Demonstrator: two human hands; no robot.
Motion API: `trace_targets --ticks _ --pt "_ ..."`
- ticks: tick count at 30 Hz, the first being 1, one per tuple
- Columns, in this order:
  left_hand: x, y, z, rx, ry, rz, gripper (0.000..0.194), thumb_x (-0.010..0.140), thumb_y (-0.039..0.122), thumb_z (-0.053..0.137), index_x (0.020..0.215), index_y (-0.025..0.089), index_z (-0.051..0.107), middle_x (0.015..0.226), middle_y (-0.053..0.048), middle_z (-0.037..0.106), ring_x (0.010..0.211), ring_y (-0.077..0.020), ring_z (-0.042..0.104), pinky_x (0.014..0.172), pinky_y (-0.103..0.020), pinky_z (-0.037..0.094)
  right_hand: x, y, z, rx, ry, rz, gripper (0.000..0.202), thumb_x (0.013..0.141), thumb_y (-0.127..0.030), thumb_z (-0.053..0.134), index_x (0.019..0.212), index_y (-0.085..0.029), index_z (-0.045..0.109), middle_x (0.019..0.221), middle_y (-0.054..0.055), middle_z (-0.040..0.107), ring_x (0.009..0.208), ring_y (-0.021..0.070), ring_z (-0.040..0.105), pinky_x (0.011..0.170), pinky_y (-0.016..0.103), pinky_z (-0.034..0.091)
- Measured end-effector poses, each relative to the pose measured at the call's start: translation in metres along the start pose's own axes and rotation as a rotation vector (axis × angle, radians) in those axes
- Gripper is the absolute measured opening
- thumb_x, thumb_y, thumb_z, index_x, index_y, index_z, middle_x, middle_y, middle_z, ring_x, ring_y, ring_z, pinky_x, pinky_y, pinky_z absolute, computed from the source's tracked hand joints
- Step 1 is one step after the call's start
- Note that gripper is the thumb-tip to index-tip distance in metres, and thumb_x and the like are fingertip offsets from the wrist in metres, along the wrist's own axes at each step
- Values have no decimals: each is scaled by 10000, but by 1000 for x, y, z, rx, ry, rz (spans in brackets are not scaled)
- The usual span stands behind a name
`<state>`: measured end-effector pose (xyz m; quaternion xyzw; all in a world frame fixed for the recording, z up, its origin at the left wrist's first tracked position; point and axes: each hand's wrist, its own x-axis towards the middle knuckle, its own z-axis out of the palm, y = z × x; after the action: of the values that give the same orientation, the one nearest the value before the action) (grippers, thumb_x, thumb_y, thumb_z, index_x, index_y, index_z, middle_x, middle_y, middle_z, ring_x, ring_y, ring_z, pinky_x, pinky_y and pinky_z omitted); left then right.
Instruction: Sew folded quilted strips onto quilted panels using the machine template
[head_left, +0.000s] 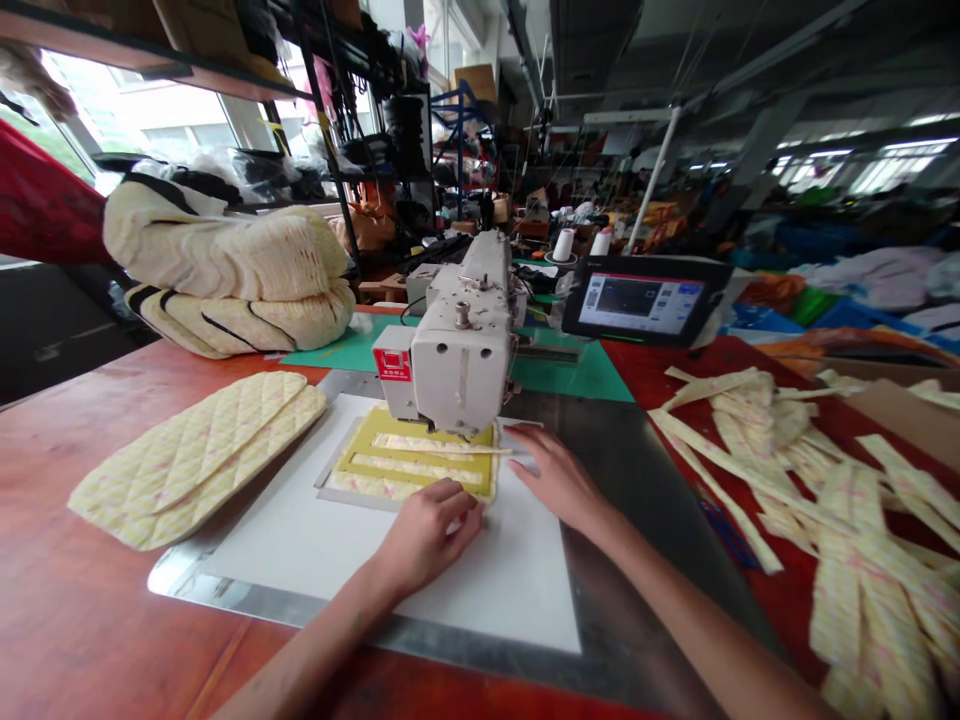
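Observation:
Under the head of a white sewing machine (459,365) lies a yellow-green slotted template (431,458), over quilted pale-yellow fabric on a white sheet (300,560). A narrow fabric strip (491,451) crosses the upper slot and sticks out past the template's right edge. My left hand (431,530) rests at the template's near right corner, fingers curled in; whatever they may pinch is hidden. To the right of the template, my right hand (559,475) lies low over the sheet, its thumb and fingers apart around the strip's free end without gripping it.
A stack of quilted pieces (199,455) sits at left, with tall fabric bundles (232,260) behind. Loose fabric strips (787,470) and blue-handled snips (727,530) lie on the right. A control screen (645,300) stands behind, near white thread cones (563,245).

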<state>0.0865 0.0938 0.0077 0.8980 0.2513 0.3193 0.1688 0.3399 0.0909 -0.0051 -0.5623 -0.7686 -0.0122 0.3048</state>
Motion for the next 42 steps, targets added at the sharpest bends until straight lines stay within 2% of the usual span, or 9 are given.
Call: trace_targets --ticks 4,7,12,20,24,29,34,38,42 --pt "-8 7 -4 -17 40 8 209 1012 171 507 866 191 655 816 -54 641 778 -175 627 688 -280 510 21 -18 22 57 -5 4 199 979 -128 558 1047 -219 722 1016 70 740 984 227 699 890 353 577" --pt "-15 10 -14 -25 131 -12 167 1007 148 535 1087 207 669 1006 -85 692 945 -197 679 823 -313 566 14 -33 18 141 17 -40 273 1029 -137 462 1111 -245 699 1039 69 722 966 214 703 866 330 570" --pt "-2 4 -19 6 132 -72 420 1004 144 550 1409 247 506 1413 -122 587 1283 -235 607 1073 -403 535 8 -53 11 387 8 -142 289 1041 -146 443 1142 -269 683 1083 62 690 1032 214 686 908 330 555" --pt "-6 -23 13 -73 56 -99 351 968 97 541 1296 214 589 1296 -119 653 1155 -221 685 990 -376 600 -3 -26 24 371 22 8 192 992 -134 503 961 -238 662 928 45 699 863 206 701 791 321 565" --pt "-9 -22 13 -61 64 -97 340 970 108 539 1287 214 602 1299 -124 649 1170 -228 676 1000 -384 595 -1 -15 22 354 -110 -30 242 981 -80 471 970 -231 660 957 42 691 897 194 688 816 313 551" --pt "-8 -19 8 -16 91 -69 300 997 136 518 1269 220 613 1282 -121 662 1161 -223 682 996 -374 593 4 -12 15 320 -175 -38 280 962 -45 463 948 -227 676 955 44 682 896 193 679 819 307 546" --pt "-8 -17 5 10 77 -21 293 1017 130 498 1287 201 585 1298 -136 647 1173 -231 652 986 -388 578 -6 -31 2 435 -213 -64 228 967 -70 511 946 -230 672 930 32 680 876 185 680 810 282 534" --pt "-6 -10 0 48 79 77 257 1013 107 516 1241 196 596 1230 -124 678 1173 -247 624 975 -404 563 -9 -61 -8 523 -146 -65 194 1007 -128 495 990 -244 650 969 41 661 923 185 667 847 286 530" --pt "-5 -5 -11 10 163 108 213 1010 89 530 1172 196 618 1071 -96 708 1085 -236 633 927 -385 553 1 -84 -12 592 -45 -64 151 1026 -206 506 1013 -258 648 986 52 659 941 197 658 858 309 545"
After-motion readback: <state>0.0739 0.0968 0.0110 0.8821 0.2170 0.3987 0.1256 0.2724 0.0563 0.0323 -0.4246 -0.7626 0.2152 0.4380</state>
